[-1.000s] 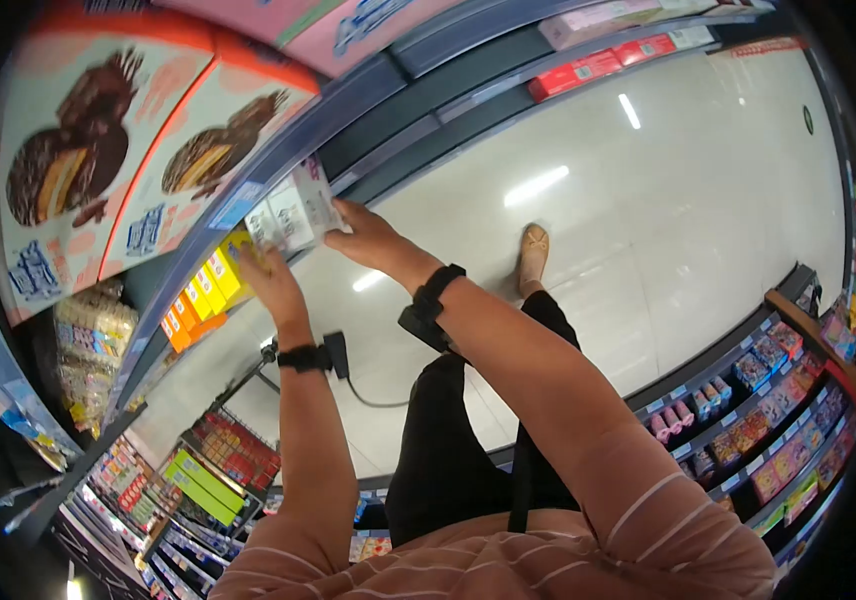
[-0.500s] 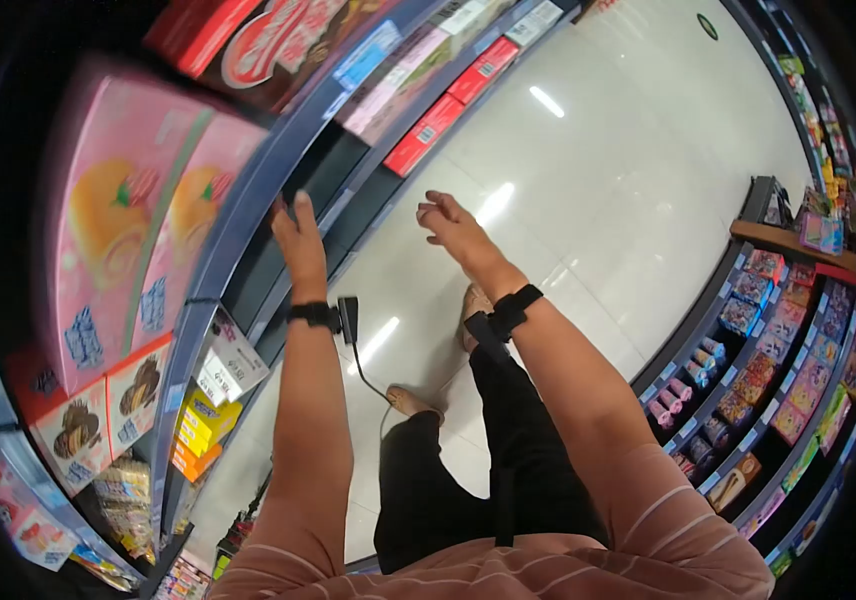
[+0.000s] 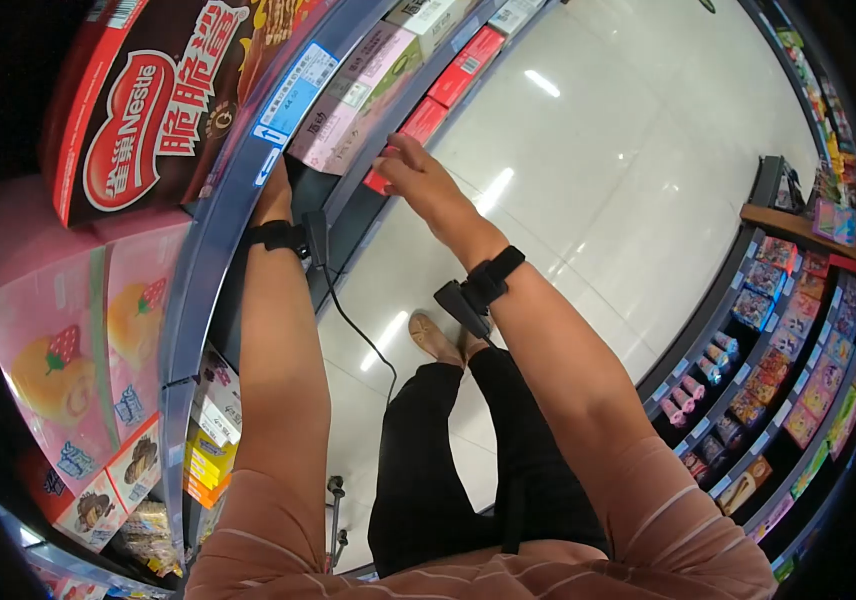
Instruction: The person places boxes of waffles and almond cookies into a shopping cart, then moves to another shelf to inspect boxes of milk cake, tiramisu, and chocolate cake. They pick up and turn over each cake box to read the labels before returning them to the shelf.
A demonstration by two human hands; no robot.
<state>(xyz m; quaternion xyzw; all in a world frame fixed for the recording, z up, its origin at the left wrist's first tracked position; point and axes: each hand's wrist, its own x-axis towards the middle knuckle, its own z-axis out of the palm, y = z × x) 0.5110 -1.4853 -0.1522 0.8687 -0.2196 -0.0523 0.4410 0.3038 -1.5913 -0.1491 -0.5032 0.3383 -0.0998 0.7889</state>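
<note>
My left hand [image 3: 276, 195] reaches in under the shelf edge beside the pink and green boxes [image 3: 348, 110]; its fingers are hidden there. At the lower shelf, my right hand [image 3: 428, 190] is held before the red boxes [image 3: 424, 122], fingers apart and slightly curled, nothing in them. Whether it touches a red box I cannot tell. A black band with a small device sits on each wrist. Above and left of my left hand stands a large red and brown Nestle box [image 3: 153, 120] on the upper shelf.
Pink cake boxes [image 3: 53, 370] fill the left shelf, with yellow packs [image 3: 210, 458] lower down. Across the pale tiled floor [image 3: 588, 190] stands another shelf unit [image 3: 708, 400] with small coloured packages. A cable hangs from the left wrist device.
My left hand has moved up and left, in under the shelf edge. My right hand has moved up and left to the red boxes. The view has shifted, showing more of the Nestle box.
</note>
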